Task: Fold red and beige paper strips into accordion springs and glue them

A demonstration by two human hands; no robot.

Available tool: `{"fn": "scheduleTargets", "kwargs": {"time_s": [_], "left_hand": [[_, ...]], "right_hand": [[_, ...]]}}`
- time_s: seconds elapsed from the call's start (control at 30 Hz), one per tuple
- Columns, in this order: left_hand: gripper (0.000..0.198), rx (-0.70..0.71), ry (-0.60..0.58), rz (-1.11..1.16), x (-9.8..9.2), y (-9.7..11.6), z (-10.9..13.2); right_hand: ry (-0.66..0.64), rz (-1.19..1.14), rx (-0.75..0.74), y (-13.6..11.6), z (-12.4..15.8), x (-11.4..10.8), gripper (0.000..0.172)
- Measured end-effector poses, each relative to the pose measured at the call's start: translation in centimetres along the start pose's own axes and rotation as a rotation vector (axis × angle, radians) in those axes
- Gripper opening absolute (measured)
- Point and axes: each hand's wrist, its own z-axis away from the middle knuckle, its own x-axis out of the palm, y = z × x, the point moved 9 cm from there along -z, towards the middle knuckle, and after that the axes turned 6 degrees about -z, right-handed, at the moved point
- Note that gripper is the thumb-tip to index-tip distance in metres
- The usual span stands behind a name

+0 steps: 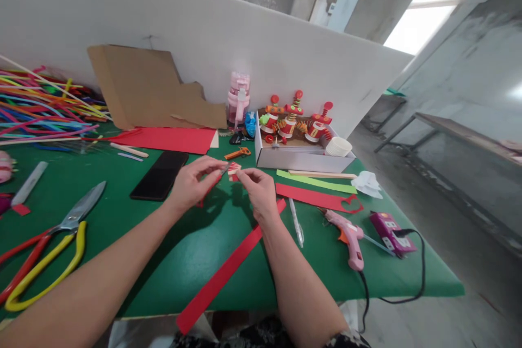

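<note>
Above the green table, my left hand [194,180] pinches a small tool with a greyish metal tip [224,169]. Something red shows below those fingers, its kind unclear. A small fanned piece of red-and-white paper [234,167] sits between my two hands, with its right edge pinched by my right hand [260,191]. The tool's tip is close to this paper; whether they touch I cannot tell. Under my right wrist runs a long red paper strip [226,273], slanting down past the table's front edge.
Left: large shears [72,220], a black phone [160,175], colourful pipe cleaners [36,106]. Behind: red paper [175,139], a pink bottle [238,100], a white box [302,161] holding several red figures. Right: a pen [296,223], a pink glue gun [348,234] with its cord.
</note>
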Motion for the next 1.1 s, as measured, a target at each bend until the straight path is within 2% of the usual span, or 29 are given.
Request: {"fn": "scheduleTargets", "kwargs": {"time_s": [0.07, 0.1, 0.2, 0.27, 0.33, 0.6, 0.83, 1.1], "left_hand": [[0.021, -0.258, 0.026, 0.162, -0.1, -2.2, 0.2], [0.025, -0.343, 0.011, 0.231, 0.3, -2.9, 0.3], [0.035, -0.442, -0.092, 0.385, 1.8, -3.3, 0.6], [0.035, -0.467, -0.112, 0.440, 2.2, -3.3, 0.7], [0.034, -0.485, -0.072, 0.458, 2.0, -3.3, 0.7], [0.034, -0.461, -0.068, 0.315, 1.7, -3.2, 0.7], [0.037, -0.516, -0.079, 0.408, 2.2, -3.6, 1.0], [0.039, -0.461, -0.051, 0.276, 1.3, -2.7, 0.4]], "right_hand": [[-0.005, 0.004, -0.055, -0.3, 0.0, 0.2, 0.019], [-0.006, 0.018, -0.085, -0.5, 0.1, 0.3, 0.020], [0.009, 0.084, -0.163, -1.0, 0.4, 0.4, 0.021], [0.033, 0.117, -0.191, -1.2, 0.5, 0.3, 0.022], [0.046, 0.146, -0.201, -1.2, 0.6, 0.2, 0.024], [0.045, 0.281, -0.261, -1.5, 0.6, 0.4, 0.024], [0.054, 0.361, -0.343, -2.1, 1.1, 0.6, 0.024], [-0.031, 0.342, -0.312, -1.6, 0.6, 1.1, 0.022]]}}
